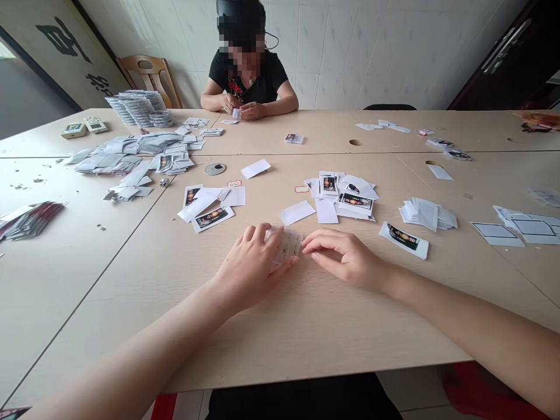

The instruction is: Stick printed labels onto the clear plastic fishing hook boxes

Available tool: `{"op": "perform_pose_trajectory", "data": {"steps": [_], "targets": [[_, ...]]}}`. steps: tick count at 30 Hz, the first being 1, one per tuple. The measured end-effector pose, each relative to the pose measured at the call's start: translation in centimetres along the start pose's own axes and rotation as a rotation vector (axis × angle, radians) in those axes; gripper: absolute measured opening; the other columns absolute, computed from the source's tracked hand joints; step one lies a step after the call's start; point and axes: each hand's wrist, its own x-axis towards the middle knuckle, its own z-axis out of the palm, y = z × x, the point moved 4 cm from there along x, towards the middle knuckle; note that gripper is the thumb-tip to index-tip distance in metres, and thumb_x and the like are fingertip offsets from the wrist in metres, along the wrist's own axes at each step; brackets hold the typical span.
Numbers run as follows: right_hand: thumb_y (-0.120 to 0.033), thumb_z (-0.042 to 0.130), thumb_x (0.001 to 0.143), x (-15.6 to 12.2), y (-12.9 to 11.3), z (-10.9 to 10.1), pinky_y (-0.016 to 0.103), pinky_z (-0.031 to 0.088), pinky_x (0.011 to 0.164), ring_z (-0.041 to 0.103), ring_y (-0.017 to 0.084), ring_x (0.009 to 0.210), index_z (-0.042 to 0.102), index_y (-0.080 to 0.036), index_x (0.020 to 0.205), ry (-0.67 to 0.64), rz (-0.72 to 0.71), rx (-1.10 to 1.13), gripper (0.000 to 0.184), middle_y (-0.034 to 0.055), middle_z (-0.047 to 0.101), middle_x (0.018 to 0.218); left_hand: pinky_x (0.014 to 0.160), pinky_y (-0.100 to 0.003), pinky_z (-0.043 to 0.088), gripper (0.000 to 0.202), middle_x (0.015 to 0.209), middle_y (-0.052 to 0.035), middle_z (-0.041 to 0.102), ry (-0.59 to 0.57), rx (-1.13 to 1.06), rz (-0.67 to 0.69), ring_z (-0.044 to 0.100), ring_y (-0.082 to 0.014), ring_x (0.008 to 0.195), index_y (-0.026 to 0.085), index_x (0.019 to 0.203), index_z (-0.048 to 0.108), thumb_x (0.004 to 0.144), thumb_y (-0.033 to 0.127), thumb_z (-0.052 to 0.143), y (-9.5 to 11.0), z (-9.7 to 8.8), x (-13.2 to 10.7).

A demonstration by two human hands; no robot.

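Observation:
My left hand (256,265) is closed on a clear plastic packet (289,245) with small items inside, its thumb along the near edge and its fingers over the left side. The fingers cover part of the packet, so its full shape is hidden. Just to the right, my right hand (345,254) has bent fingers with the thumb apart from them. Its fingertips are at the packet's right edge; whether they touch it I cannot tell. Beyond the hands lie a white card (297,213) and a pile of white cards with black printed labels (356,204).
Printed cards (214,218) lie to the left, a white stack (426,214) and a printed packet (405,240) to the right. Packet heaps (109,163) and tall stacks (140,108) stand at the far left. Across the table (306,338) sits a person (249,76) handling a small packet.

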Motion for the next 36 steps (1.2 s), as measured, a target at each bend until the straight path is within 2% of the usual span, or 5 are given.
{"op": "perform_pose_trajectory", "data": {"steps": [15,36], "targets": [[-0.008,0.050,0.086,-0.07,-0.15,0.00,0.034,0.048,0.089,0.059,0.017,0.100,0.065,-0.020,0.096,0.003,0.001,-0.011,0.021,0.0070,0.063,0.105,0.091,-0.043,0.043,0.055,0.125,-0.0142,0.048,-0.031,0.020,-0.007,0.045,-0.0288,0.110,0.016,0.135,0.040,0.091,0.049,0.037,0.11,0.00,0.09],[-0.009,0.050,0.086,-0.05,-0.15,-0.12,0.031,0.048,0.084,0.059,0.016,0.097,0.066,-0.020,0.094,-0.002,0.003,-0.031,0.020,0.0065,0.063,0.104,0.092,-0.043,0.043,0.054,0.125,-0.0139,0.048,-0.016,-0.017,-0.009,0.044,-0.0287,0.110,0.017,0.133,0.042,0.090,0.049,0.040,0.07,0.15,0.09]]}}
